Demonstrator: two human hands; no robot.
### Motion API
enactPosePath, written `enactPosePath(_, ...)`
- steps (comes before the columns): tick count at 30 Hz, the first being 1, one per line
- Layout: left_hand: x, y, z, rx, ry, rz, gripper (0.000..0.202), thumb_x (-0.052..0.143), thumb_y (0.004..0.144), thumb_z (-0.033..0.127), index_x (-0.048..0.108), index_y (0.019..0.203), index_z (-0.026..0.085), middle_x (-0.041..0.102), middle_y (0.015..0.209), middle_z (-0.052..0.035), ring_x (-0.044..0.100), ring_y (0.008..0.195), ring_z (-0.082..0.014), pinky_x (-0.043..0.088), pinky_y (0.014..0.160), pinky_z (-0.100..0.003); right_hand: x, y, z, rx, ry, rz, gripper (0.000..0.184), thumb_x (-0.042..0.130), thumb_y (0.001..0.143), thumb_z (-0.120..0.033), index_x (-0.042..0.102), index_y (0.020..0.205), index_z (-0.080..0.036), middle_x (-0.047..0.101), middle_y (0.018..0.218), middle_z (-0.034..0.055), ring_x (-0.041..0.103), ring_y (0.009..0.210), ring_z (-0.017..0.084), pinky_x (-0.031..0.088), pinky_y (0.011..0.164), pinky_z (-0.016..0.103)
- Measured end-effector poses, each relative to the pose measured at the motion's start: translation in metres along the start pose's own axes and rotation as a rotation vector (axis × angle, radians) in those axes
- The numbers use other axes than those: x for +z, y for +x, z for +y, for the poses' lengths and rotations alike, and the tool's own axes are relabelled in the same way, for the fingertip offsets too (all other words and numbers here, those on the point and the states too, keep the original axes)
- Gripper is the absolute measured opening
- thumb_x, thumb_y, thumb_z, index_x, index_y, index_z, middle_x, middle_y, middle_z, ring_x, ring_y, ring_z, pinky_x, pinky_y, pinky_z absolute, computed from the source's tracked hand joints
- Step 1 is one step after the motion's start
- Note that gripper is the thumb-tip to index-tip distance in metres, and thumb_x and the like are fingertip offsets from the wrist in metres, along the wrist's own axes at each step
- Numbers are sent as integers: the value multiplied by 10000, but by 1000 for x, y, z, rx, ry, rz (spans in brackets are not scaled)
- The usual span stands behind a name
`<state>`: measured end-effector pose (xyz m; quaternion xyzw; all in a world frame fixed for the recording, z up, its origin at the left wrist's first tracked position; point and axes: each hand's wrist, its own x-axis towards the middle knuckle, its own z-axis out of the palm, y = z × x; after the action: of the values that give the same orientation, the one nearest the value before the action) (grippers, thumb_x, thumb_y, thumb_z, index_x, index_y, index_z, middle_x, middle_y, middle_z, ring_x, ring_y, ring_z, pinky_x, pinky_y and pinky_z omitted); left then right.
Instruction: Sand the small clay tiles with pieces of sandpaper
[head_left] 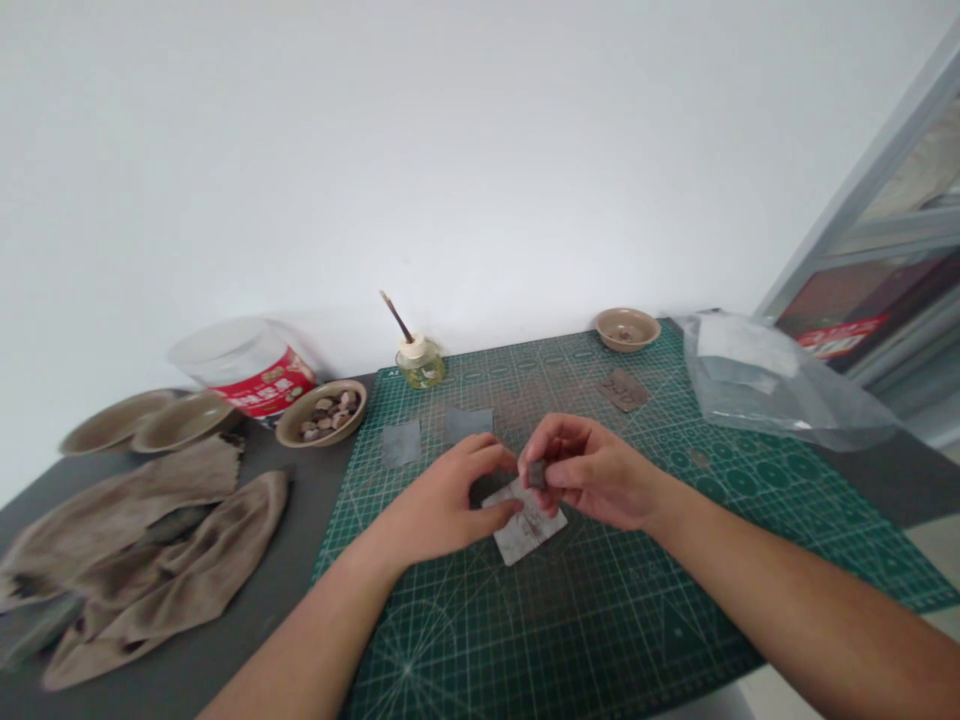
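My right hand (581, 472) pinches a small dark grey block (536, 474) between thumb and fingers, just above a pale rectangular sheet (517, 545) with dark smudges. On the left side of that sheet is my left hand (450, 505), with its thumb and curved fingers apart and the thumb tip over the sheet. Whether the left fingers press on it, I cannot tell. The sheet lies tilted on a green cutting mat (600, 620). Behind my left hand lie two grey square sheets, one bluish (469, 424) and one lighter (402, 443).
A bowl of stones (322, 415), a red-labelled plastic tub (247, 370) and a brown cloth (180, 570) are left. Behind stand a jar (421, 362) with a brush and a small bowl (627, 330). A brown sheet (624, 389) and a clear bag (772, 385) lie right.
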<state>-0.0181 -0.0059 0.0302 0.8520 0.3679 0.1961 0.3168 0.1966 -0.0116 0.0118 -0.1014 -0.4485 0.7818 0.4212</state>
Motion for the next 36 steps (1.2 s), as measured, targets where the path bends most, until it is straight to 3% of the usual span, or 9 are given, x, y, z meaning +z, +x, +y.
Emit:
enactPosePath(6, 7, 1, 1, -41, 176, -167, 499, 805, 676, 322, 640, 1145, 283, 555, 1103, -38, 513, 1081, -266, 435, 967, -426, -5, -1, -3, -8, 20, 7, 130, 674, 821, -116, 686, 944, -155, 698, 867, 40, 661, 699, 111, 541, 645, 221)
enactPosePath(13, 4, 1, -10, 5, 273, -182, 503, 711, 808, 282, 577, 1289, 342, 552, 1199, -50, 477, 1131, -270, 383, 999, -448, -8, 5, -5, -65, -87, 134, 72, 709, 818, -198, 686, 884, -184, 688, 892, 24, 647, 737, 118, 523, 707, 257)
enactPosePath(17, 4, 2, -16, -2, 298, -145, 377, 632, 870, 244, 592, 1240, 303, 577, 1153, -51, 495, 1112, -257, 391, 979, -436, -13, 8, -5, -75, -348, 210, 183, 793, 722, -190, 667, 855, -182, 682, 944, 23, 634, 834, 137, 510, 793, 290)
enactPosePath(20, 4, 2, -17, -23, 268, -117, 296, 657, 847, 271, 610, 1138, 250, 584, 1124, -47, 508, 1096, -253, 409, 966, -422, -17, 8, -3, -47, -617, 219, 204, 794, 710, -206, 630, 829, -180, 677, 925, 23, 621, 823, 147, 500, 761, 288)
enactPosePath(23, 2, 2, -16, -40, 228, -114, 357, 683, 816, 285, 597, 1161, 248, 564, 1156, -45, 511, 1107, -247, 409, 990, -415, -17, 7, 1, -21, -1014, 176, 132, 752, 736, -191, 631, 790, -179, 667, 863, 11, 608, 777, 147, 473, 720, 278)
enactPosePath(26, 1, 1, -16, -52, 215, -117, 380, 702, 793, 291, 607, 1159, 251, 546, 1174, -54, 500, 1123, -253, 404, 1007, -414, -15, 8, 6, -68, -1361, 77, 110, 735, 733, -142, 657, 799, -185, 671, 883, 13, 600, 814, 157, 455, 772, 290)
enactPosePath(30, 0, 1, -17, -61, 256, -118, 378, 703, 792, 301, 612, 1157, 264, 542, 1134, -52, 482, 1107, -256, 393, 999, -418, -17, 10, 10, -112, -1536, 2, 125, 723, 754, -127, 679, 855, -187, 683, 926, 36, 590, 933, 193, 443, 866, 324)
enactPosePath(36, 3, 0, -20, -148, 371, -72, 459, 728, 755, 472, 628, 1167, 297, 512, 1130, -62, 450, 1083, -288, 404, 904, -418, -20, 10, 11, -99, -1604, 13, 72, 700, 811, -181, 711, 881, -191, 707, 855, 29, 586, 863, 187, 434, 830, 322)
